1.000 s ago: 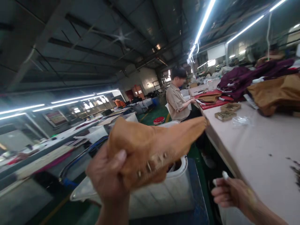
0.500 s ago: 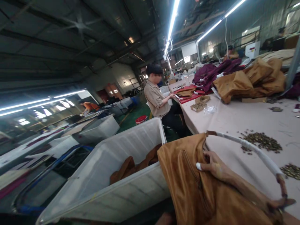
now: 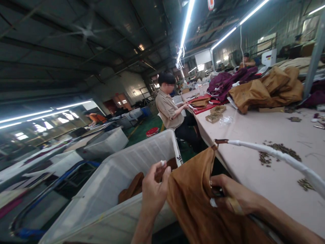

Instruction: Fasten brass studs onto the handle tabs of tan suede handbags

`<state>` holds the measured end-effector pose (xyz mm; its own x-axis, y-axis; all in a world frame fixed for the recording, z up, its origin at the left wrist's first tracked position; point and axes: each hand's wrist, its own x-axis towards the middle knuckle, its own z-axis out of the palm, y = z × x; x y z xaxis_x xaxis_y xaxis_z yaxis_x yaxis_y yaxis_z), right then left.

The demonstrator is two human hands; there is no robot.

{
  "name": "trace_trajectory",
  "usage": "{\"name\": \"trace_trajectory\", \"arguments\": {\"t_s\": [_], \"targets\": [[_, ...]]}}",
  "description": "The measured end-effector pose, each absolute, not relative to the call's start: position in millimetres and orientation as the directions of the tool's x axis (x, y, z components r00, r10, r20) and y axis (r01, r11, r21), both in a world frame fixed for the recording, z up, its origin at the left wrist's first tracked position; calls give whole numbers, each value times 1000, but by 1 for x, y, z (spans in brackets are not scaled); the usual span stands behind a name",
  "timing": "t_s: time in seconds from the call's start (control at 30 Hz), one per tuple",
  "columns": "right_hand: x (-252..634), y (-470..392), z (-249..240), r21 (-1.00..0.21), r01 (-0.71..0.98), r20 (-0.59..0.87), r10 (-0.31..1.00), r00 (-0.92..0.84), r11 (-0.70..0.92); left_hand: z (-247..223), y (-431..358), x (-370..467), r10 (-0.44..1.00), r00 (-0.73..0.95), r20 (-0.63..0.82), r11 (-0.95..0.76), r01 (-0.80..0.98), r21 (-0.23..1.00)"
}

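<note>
A brown handbag (image 3: pixel 190 189) hangs in front of me between the white bin and the table. Its handle (image 3: pixel 266 149), wrapped in white, stretches right over the tabletop. My right hand (image 3: pixel 236 195) grips the bag's upper edge, with thumb and fingers on either side of it. White wrapping covers one fingertip, and a tan band circles a finger. Raised at the bag's left edge, my left hand (image 3: pixel 154 189) has its fingers apart and slightly bent, holding nothing; one of its fingertips is wrapped in white too.
The white bin (image 3: pixel 101 203) at left holds brown pieces (image 3: pixel 132 188). On the table (image 3: pixel 243 132) lie heaps of small metal parts (image 3: pixel 279 152), two small boxes (image 3: pixel 214 117) of them, brown bags (image 3: pixel 266 89) and purple ones (image 3: pixel 231 79). A co-worker (image 3: pixel 169 105) sits beyond the bin.
My left hand has risen into view beside the bag's left edge. The bag's top has shifted slightly left, and my right hand now grips its edge. The handle's far end has left the view.
</note>
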<state>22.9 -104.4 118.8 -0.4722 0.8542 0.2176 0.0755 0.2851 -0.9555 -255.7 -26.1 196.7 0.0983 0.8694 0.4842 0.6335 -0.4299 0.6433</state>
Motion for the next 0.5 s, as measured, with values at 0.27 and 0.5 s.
{"name": "trace_trajectory", "arguments": {"t_s": [0.27, 0.5], "targets": [[20, -95, 116, -899, -145, 379, 571, -728, 412, 242, -24, -140, 695, 718, -28, -404, 424, 811], [60, -91, 127, -974, -206, 200, 763, -615, 89, 246, 0, -142, 941, 330, 79, -166, 246, 955]]}}
